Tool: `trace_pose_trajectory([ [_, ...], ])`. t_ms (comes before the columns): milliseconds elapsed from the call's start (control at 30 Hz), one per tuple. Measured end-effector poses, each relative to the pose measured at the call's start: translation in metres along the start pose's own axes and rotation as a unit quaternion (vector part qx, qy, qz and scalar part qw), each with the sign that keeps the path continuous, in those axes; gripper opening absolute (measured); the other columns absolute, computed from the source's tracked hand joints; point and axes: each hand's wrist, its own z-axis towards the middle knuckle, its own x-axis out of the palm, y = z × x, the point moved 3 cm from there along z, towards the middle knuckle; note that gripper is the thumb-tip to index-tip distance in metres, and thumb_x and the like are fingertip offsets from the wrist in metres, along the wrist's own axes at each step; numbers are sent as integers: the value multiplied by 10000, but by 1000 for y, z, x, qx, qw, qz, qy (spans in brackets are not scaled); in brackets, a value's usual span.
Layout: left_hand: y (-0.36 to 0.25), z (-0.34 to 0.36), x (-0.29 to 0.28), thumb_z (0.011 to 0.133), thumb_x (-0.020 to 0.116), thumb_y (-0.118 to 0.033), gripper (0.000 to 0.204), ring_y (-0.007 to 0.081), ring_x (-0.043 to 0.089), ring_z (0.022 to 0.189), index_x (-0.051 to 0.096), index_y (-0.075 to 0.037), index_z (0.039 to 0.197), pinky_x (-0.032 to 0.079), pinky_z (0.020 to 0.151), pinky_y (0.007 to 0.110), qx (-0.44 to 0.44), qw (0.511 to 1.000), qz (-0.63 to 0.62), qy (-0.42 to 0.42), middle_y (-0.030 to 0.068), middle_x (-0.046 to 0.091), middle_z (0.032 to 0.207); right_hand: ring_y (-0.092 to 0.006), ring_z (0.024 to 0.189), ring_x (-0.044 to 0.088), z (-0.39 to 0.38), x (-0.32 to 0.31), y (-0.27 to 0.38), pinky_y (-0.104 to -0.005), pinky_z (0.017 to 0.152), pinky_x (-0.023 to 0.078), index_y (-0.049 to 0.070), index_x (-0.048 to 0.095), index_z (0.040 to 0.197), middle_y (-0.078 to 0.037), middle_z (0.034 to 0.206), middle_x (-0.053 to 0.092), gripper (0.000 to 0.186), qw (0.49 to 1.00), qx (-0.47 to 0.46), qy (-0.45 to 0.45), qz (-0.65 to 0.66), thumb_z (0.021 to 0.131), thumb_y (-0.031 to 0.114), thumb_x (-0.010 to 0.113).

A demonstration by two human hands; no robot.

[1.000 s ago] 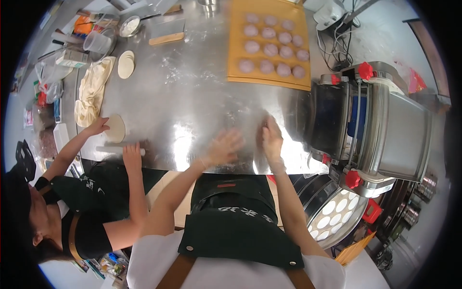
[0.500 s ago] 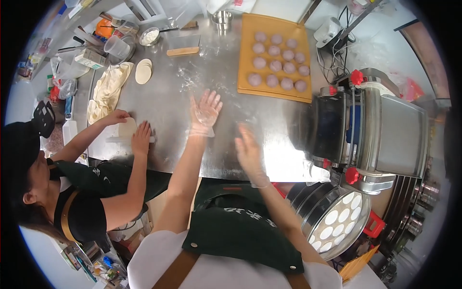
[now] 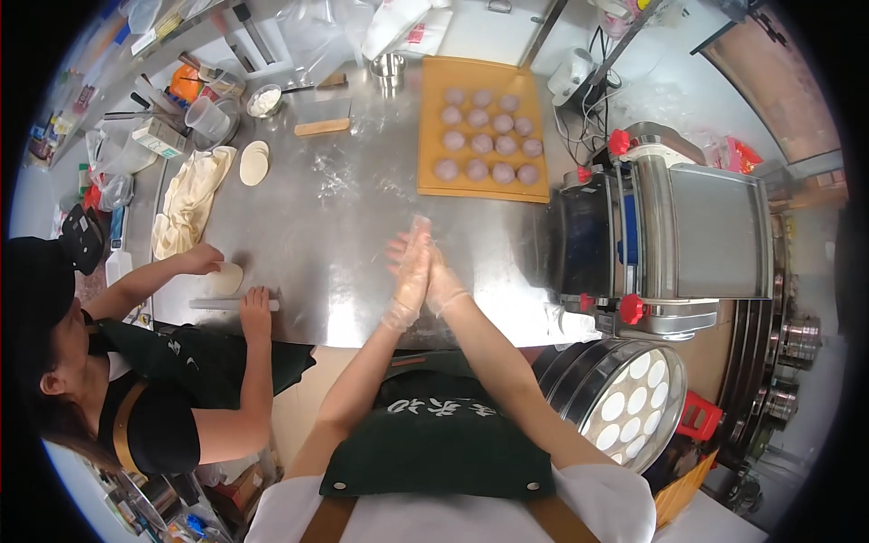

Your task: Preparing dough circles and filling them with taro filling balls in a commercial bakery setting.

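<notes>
My left hand (image 3: 413, 276) and my right hand (image 3: 444, 273), both in clear thin gloves, meet palm to palm above the steel table (image 3: 344, 244). Their fingers are stretched out, some of the right hand's showing past the left. Whether anything lies between the palms is hidden. Beyond them, an orange-yellow board (image 3: 434, 188) carries rows of pale purple balls (image 3: 478, 169). To my left, a co-worker's hands are at a flat round dough piece (image 3: 226, 278) and a pale rolling pin (image 3: 217, 304).
A roller machine (image 3: 634, 226) with red knobs stands at the right. Below it are round steamer trays (image 3: 665, 434) with white discs. At the back left are a dough scraper (image 3: 322, 127), dough rounds (image 3: 254, 165), a cream cloth (image 3: 192, 195) and a small bowl of white stuff (image 3: 265, 100).
My hands, apart before with the left palm turned up and looking bare, have come together. The view has shifted. The co-worker's right hand has moved along the rolling pin, now clear of the dough.
</notes>
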Motion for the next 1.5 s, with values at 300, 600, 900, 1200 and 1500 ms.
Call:
trace_pose_trajectory([
  [300, -9, -4, 23, 955, 360, -493, 658, 407, 229, 1387, 321, -59, 1448, 148, 1149, 481, 167, 922, 346, 46, 222, 275, 1496, -294, 1366, 302, -42, -21, 19, -553, 1086, 250, 46, 273, 1441, -145, 1465, 351, 790, 967, 28, 59, 246, 939, 655, 231],
  [600, 13, -7, 21, 928, 425, -479, 704, 462, 247, 1360, 292, -26, 1449, 135, 1107, 603, 114, 921, 373, 22, 249, 311, 1468, -272, 1305, 380, -67, -46, 15, -476, 1098, 250, 33, 329, 1407, -134, 1436, 396, 681, 968, 52, 36, 242, 985, 559, 232],
  [900, 65, -30, -30, 882, 518, -486, 746, 382, 170, 1419, 235, -164, 1493, 135, 1126, 573, 42, 823, 562, 75, 152, 187, 1547, -226, 1087, 587, -86, -62, 24, -338, 936, 437, 9, 394, 1377, -147, 1267, 575, 561, 995, -62, 56, -49, 1004, 428, 377],
  [1200, 84, -5, -119, 888, 498, -524, 771, 355, 82, 1444, 214, -148, 1499, 98, 1141, 552, 69, 694, 716, 31, 175, 127, 1559, -168, 898, 649, -91, -134, -1, -288, 796, 489, -2, 608, 1161, -101, 1057, 681, 383, 964, -33, -125, -232, 951, 312, 545],
  [1500, 87, 8, 8, 858, 552, -489, 710, 371, 152, 1426, 330, -176, 1456, 126, 1135, 557, 251, 690, 603, 312, 168, 189, 1544, -158, 849, 646, -126, -155, -10, -257, 758, 497, -37, 597, 1163, -106, 1018, 686, 320, 963, -86, -188, -173, 976, 203, 498],
])
